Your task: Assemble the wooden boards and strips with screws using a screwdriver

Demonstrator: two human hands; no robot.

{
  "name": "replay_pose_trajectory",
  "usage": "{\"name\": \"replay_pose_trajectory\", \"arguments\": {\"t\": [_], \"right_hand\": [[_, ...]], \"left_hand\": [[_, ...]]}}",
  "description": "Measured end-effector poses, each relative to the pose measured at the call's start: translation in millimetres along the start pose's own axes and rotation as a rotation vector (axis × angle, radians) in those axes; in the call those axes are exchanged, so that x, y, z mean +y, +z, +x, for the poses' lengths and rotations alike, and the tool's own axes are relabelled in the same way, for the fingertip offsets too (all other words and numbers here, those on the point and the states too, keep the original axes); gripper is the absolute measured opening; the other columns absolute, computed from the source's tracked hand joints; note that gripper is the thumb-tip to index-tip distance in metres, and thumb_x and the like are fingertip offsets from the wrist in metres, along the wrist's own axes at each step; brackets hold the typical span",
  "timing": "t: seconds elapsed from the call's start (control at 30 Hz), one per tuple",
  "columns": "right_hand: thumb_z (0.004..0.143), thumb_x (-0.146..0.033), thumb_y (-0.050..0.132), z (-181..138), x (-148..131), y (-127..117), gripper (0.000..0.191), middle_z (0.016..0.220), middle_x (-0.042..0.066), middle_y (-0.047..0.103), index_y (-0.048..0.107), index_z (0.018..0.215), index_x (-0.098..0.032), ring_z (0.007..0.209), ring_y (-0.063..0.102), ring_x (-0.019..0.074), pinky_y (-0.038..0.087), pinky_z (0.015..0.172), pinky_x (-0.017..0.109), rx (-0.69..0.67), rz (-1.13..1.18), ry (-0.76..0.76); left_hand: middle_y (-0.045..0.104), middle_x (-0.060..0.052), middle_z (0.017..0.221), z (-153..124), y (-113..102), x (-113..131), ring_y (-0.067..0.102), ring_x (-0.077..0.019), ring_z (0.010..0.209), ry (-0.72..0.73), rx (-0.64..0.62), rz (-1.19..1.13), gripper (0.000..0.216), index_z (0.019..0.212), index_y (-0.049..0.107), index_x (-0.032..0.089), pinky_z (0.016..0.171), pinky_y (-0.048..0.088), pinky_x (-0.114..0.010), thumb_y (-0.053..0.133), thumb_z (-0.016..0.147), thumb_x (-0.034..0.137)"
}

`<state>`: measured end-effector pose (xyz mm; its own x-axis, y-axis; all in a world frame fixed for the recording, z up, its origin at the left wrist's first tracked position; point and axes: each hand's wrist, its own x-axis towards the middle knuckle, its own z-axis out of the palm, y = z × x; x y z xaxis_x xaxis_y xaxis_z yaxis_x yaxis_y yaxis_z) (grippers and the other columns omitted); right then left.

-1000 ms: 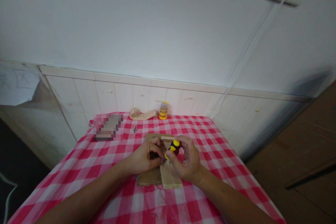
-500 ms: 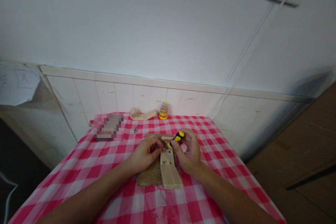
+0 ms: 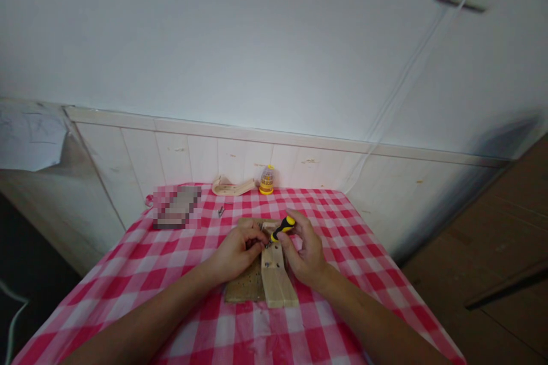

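My right hand (image 3: pixel 307 251) grips a yellow-and-black screwdriver (image 3: pixel 282 229), tilted with its tip down at a light wooden piece (image 3: pixel 278 285). Several dark screws or holes show in the wood's upper half. Close to the screwdriver's tip, the fingers of my left hand (image 3: pixel 240 251) are pinched together at the wood's left edge. What they hold, if anything, is too small to make out. Under the wooden piece lies a worn brown board (image 3: pixel 244 288) dotted with small holes.
A red-and-white checked cloth (image 3: pixel 205 325) covers the table. Towards the wall stand a curved wooden piece (image 3: pixel 233 187) and a yellow-based clear container (image 3: pixel 266 181). Small metal parts (image 3: pixel 221 211) lie left of the board, near a blurred-out flat object (image 3: pixel 177 208).
The screwdriver has shifted slightly left, its tip now closer to my left fingertips. My right hand moved with it; the left hand stays almost in place.
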<state>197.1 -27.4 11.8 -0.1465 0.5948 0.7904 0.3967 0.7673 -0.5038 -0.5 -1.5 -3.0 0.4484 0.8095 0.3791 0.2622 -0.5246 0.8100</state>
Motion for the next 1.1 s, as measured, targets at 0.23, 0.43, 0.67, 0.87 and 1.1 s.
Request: {"name": "replay_pose_trajectory", "arguments": {"t": [0.23,0.43,0.67,0.87,1.1], "right_hand": [[0.096,-0.018,0.058,1.8,-3.6,-0.9,0.049,0.116,0.01,0.071,0.048,0.143,-0.027,0.099,0.072,0.0225,0.061,0.082,0.035,-0.02,0.009,-0.001],[0.09,-0.02,0.067,2.5,-2.2,3.4,0.045,0.104,0.007,0.071,0.054,0.133,-0.027,0.082,0.071,0.02,0.061,0.073,0.034,0.074,-0.04,0.017],[0.089,-0.024,0.071,1.0,0.5,6.3,0.043,0.102,0.006,0.07,0.055,0.129,-0.027,0.08,0.069,0.0193,0.06,0.07,0.032,0.101,-0.039,0.021],[0.088,-0.027,0.073,-0.9,3.1,8.8,0.046,0.101,0.007,0.07,0.055,0.13,-0.025,0.078,0.069,0.0186,0.06,0.069,0.032,0.122,-0.037,0.029],[0.09,-0.022,0.07,-1.1,-5.0,2.7,0.045,0.103,0.008,0.071,0.054,0.132,-0.027,0.084,0.071,0.0216,0.062,0.075,0.036,0.099,-0.114,-0.052]], "left_hand": [[0.067,-0.006,0.094,0.1,-0.8,1.4,0.059,-0.0211,0.098,0.008,-0.004,0.003,0.016,0.084,0.073,0.02,0.087,0.045,-0.034,0.059,0.085,0.013],[0.067,-0.006,0.093,0.6,-0.7,3.2,0.059,-0.0214,0.096,0.003,0.003,0.012,0.016,0.082,0.073,0.019,0.085,0.045,-0.034,0.06,0.083,0.011],[0.065,-0.006,0.091,0.6,0.8,2.8,0.059,-0.021,0.095,0.001,0.016,-0.001,0.017,0.081,0.073,0.019,0.084,0.045,-0.033,0.059,0.082,0.008],[0.064,-0.005,0.089,1.0,1.0,2.9,0.058,-0.0207,0.092,-0.013,0.001,0.016,0.016,0.081,0.071,0.018,0.083,0.044,-0.033,0.058,0.082,0.009],[0.065,-0.005,0.091,0.1,0.5,6.5,0.058,-0.0203,0.093,-0.025,0.008,-0.026,0.01,0.082,0.066,0.019,0.084,0.045,-0.033,0.059,0.083,0.012]]}}
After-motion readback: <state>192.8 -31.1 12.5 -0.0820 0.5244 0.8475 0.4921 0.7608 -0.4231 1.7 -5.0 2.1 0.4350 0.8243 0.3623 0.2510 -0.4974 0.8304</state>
